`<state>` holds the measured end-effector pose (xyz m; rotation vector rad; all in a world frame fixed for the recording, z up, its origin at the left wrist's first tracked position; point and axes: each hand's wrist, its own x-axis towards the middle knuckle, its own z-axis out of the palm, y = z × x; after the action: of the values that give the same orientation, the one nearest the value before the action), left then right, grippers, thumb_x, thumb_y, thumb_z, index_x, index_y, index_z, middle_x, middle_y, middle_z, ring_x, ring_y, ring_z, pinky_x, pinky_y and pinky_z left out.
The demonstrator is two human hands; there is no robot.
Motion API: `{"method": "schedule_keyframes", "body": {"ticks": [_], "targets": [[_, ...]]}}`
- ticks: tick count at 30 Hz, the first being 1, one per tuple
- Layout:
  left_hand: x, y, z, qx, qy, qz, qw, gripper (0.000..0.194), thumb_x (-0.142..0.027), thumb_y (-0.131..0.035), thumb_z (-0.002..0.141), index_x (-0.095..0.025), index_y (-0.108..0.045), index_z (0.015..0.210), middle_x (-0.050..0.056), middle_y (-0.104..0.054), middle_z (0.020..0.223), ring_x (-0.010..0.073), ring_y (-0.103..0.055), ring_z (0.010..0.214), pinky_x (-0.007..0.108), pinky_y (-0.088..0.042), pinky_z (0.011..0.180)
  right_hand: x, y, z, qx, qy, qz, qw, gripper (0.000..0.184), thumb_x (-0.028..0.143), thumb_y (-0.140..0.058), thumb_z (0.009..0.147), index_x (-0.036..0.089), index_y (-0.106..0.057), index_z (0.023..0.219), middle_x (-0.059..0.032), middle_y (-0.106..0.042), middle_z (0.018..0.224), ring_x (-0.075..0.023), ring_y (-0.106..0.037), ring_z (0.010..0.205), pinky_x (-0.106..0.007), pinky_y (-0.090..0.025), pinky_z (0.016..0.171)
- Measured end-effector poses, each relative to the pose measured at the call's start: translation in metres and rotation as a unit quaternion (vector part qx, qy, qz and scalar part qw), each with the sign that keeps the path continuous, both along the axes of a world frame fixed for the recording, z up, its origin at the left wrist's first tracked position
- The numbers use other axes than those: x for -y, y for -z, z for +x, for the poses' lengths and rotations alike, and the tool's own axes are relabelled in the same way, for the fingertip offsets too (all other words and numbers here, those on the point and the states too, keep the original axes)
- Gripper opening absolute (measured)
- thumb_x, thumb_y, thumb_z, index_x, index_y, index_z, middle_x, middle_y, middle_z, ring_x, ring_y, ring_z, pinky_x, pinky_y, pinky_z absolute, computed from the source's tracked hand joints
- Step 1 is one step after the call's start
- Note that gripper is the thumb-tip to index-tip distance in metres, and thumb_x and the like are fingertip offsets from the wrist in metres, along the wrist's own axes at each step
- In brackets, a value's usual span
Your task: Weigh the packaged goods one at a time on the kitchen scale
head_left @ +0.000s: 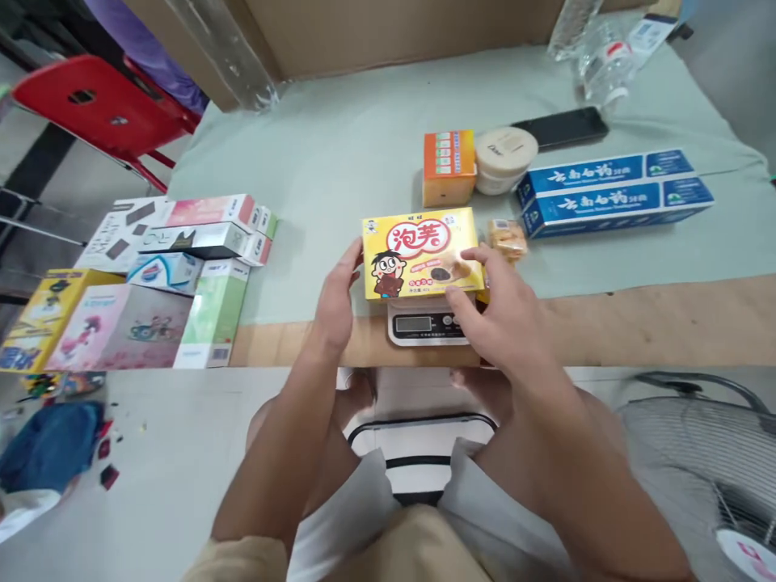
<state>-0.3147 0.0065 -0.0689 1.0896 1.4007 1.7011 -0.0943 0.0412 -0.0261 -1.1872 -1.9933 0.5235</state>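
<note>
A yellow snack box [418, 242] with a cartoon figure lies flat on a small white kitchen scale [424, 326] at the table's front edge. My left hand [337, 297] rests against the box's left side, fingers curled along its edge. My right hand [494, 311] lies on the box's right front corner, thumb below and fingers spread over the top. Both hands hold the box between them.
Two blue toothpaste boxes [612, 194], an orange box [449, 166], a round white jar [505, 158], a small snack packet [508, 238] and a black phone [561, 127] lie behind. Several boxes [158, 283] are stacked at the left. A fan [703, 453] stands lower right.
</note>
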Motion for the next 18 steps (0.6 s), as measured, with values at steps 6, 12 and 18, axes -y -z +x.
{"method": "schedule_keyframes", "body": {"ticks": [6,12,18], "targets": [[0.008,0.018,-0.012,0.074,-0.040,-0.040,0.996,0.080,-0.084,-0.051,0.082,-0.027,-0.062,0.137,0.010,-0.055,0.160,0.0319,-0.047,0.154,0.047,-0.041,0.127,0.004,0.004,0.007,0.054,0.066,0.100,0.991,0.040,0.040,-0.060,0.091,0.023,-0.059,0.128,-0.0183,-0.055,0.155,-0.0369,-0.049,0.149,-0.063,-0.039,0.123],[0.012,0.009,-0.003,0.075,0.043,-0.081,0.993,0.067,-0.068,-0.059,0.088,-0.022,-0.059,0.137,0.013,-0.062,0.154,0.0304,-0.059,0.143,0.046,-0.049,0.119,0.000,0.005,-0.001,0.067,0.077,0.057,0.993,0.040,0.041,-0.060,0.090,0.023,-0.061,0.126,-0.0154,-0.069,0.134,-0.0412,-0.055,0.141,-0.064,-0.048,0.115],[0.008,0.003,-0.004,0.039,0.051,-0.062,0.996,0.063,-0.057,-0.077,0.084,-0.020,-0.058,0.131,0.015,-0.067,0.145,0.0259,-0.072,0.118,0.038,-0.062,0.095,0.007,0.004,-0.016,0.045,0.019,0.056,0.997,0.044,0.041,-0.061,0.091,0.024,-0.060,0.132,-0.0140,-0.068,0.140,-0.0388,-0.059,0.139,-0.064,-0.049,0.115]]}}
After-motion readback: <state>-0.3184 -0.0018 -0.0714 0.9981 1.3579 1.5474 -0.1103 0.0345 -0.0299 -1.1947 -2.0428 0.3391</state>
